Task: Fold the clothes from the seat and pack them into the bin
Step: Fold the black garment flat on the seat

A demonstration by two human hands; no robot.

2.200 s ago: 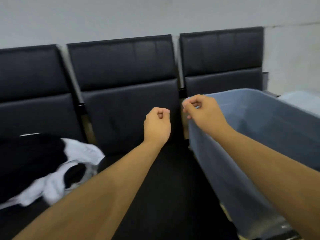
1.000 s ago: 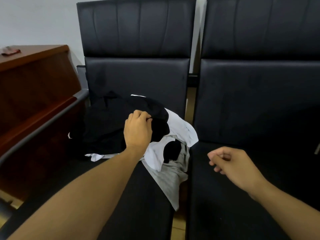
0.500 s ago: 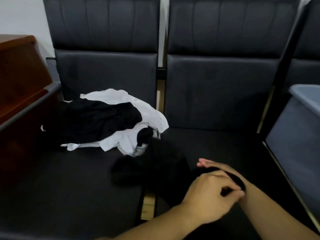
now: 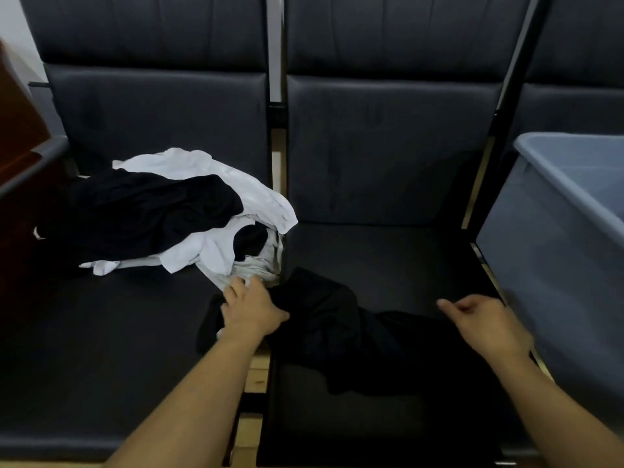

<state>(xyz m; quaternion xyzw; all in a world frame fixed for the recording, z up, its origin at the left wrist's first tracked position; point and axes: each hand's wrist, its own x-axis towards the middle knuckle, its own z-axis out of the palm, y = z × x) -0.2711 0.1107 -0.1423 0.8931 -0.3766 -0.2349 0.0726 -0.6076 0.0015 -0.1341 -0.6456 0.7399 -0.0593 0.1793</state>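
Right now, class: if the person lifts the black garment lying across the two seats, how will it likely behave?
The black garment is probably floppy: it lies crumpled, draping over the gap between the seats. It looks light, since the left hand alone rests on its bunched end. It would likely sag and unfold when lifted, so the right hand may need to help.

It looks like a waiting area or office: linked black padded seats (image 4: pixel 388 265) stand along a plain wall beside a wooden desk (image 4: pixel 17 130).

Brown wooden cabinet (image 4: pixel 17 136) at far left; pale wall (image 4: pixel 13 32) behind.
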